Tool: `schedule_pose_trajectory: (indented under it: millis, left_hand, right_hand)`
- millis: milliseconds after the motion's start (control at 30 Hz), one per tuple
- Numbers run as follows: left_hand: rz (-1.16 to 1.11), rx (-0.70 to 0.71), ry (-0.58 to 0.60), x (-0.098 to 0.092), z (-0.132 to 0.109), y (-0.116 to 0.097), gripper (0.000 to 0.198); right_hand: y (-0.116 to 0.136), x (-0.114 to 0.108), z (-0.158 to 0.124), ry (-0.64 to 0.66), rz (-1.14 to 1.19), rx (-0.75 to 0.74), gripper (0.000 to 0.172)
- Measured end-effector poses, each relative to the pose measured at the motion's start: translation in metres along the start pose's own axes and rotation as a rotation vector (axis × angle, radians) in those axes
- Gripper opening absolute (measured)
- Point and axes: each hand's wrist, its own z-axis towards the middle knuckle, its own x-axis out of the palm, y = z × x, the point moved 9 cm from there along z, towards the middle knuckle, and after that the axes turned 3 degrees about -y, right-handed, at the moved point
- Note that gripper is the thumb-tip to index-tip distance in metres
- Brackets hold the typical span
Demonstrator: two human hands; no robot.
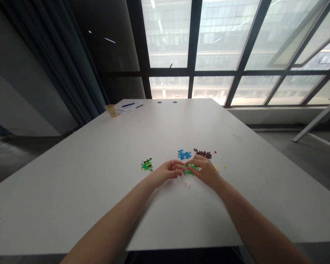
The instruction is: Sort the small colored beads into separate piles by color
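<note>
Grip on both sides is curled and closed in toward the centre of the frame, not spread. Your left hand (166,173) and right hand (205,170) nearly meet, fingers bent down over a small cluster of green plastic pieces (190,169). Your right fingers (198,164) lie across the top of the cluster, and your left fingertips (181,167) sit at its left end. You cannot tell from this view whether either hand pinches a piece.

The cluster lies on the white desk (71,190), just below the middle of the frame. Other small pieces are sorted loosely around your hands. A mix of green and dark pieces (147,165) sits left of your left hand, well clear of it. Blue pieces (184,154) lie just above your fingers, with dark maroon pieces (202,154) beside them to the right. A lone red piece (215,151) sits further right, and a few pale yellow pieces (217,168) lie just past your right hand. Whitish bits (187,185) lie below your hands.

At the far end, upper left of the desk, stand a tan paper cup (112,110) and papers (132,107) with a blue pen (128,105) on them. Large windows (222,36) fill the upper right.
</note>
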Motion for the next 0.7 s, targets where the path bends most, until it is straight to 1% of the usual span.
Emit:
schedule_pose_trajectory:
  millis: [33,100,167,200,267,367,467,567,700]
  left_hand:
    - [0.02,-0.007,-0.009,-0.001,0.0,0.001,0.039]
    - [0.065,-0.013,-0.021,-0.003,0.0,0.002,0.038]
    - [0.101,-0.014,-0.027,-0.005,0.0,0.002,0.037]
    - [0.113,-0.014,-0.03,-0.005,-0.001,0.001,0.036]
    - [0.129,-0.014,-0.033,-0.006,-0.001,0.0,0.035]
    - [0.136,-0.013,-0.036,-0.007,-0.003,-0.001,0.034]
    - [0.128,-0.006,-0.042,-0.01,-0.003,-0.003,0.034]
    - [0.121,0.015,-0.056,-0.012,-0.002,-0.005,0.034]
    - [0.121,0.021,-0.073,-0.012,-0.002,-0.007,0.034]
  right_hand:
    - [-0.011,-0.009,0.001,-0.033,-0.022,0.04,0.013]
    - [-0.04,-0.033,0.0,-0.121,-0.118,0.162,0.015]
    - [-0.074,-0.059,-0.006,-0.217,-0.279,0.311,0.016]
    - [-0.09,-0.068,-0.01,-0.228,-0.355,0.38,0.016]
    - [-0.119,-0.074,-0.019,-0.181,-0.449,0.507,0.016]
    - [-0.149,-0.067,-0.031,-0.096,-0.464,0.661,0.016]
    - [-0.16,-0.059,-0.036,-0.07,-0.455,0.715,0.016]
    - [-0.16,-0.057,-0.035,-0.078,-0.457,0.681,0.017]
    - [-0.16,-0.06,-0.035,-0.111,-0.421,0.635,0.022]
